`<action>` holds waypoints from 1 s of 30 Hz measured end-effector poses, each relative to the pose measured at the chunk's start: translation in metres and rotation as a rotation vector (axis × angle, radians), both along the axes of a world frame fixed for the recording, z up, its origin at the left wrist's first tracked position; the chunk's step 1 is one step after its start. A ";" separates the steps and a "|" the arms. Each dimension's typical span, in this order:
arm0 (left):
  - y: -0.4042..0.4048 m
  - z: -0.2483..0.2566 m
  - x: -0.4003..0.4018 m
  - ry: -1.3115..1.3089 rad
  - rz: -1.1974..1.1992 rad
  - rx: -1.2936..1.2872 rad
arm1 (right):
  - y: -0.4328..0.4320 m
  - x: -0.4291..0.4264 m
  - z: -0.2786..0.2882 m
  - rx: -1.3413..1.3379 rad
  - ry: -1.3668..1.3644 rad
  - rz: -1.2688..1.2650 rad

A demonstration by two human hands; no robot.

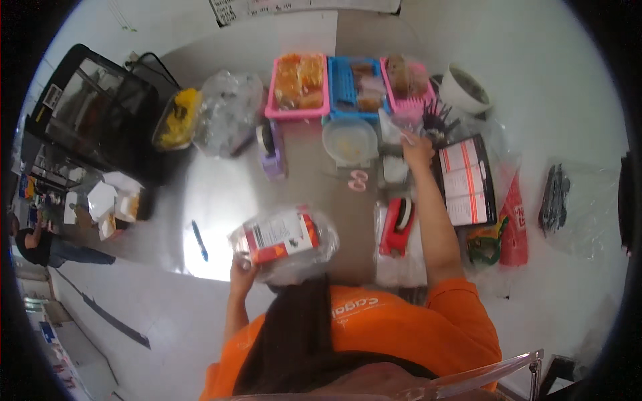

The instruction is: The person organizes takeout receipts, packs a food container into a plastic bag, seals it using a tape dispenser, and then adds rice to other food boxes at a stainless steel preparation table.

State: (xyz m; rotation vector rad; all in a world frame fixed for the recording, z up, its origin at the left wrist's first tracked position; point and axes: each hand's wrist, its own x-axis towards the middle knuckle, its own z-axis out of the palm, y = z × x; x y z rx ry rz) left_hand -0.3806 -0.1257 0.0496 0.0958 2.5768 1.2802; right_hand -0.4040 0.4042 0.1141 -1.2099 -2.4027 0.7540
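My left hand grips the near left edge of a clear plastic package. A white and red printed label with a barcode lies on the package; its contents are hidden. My right arm reaches to the back right of the metal table. There my right hand pinches a thin white piece, paper or plastic, in front of a pink basket. Just left of that hand stands a round lidded plastic tub. Pink-handled scissors lie nearer me.
A purple tape dispenser, red tape dispenser and pen lie on the table. Behind are a pink basket and blue basket of packed food. A black-framed printed board is right; a glass-fronted case and person are left.
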 end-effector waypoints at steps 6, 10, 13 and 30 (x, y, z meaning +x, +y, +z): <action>0.011 0.040 -0.006 -0.234 0.193 0.306 | 0.065 -0.023 -0.047 -0.198 0.346 -0.019; 0.011 0.049 0.025 -0.614 0.348 0.254 | -0.078 -0.003 0.029 0.602 0.734 0.223; -0.009 0.024 0.036 -0.727 0.085 0.386 | -0.211 0.039 0.042 0.073 0.744 0.856; -0.024 0.107 -0.063 0.459 -0.309 -0.080 | -0.283 0.092 0.002 -0.034 0.195 0.378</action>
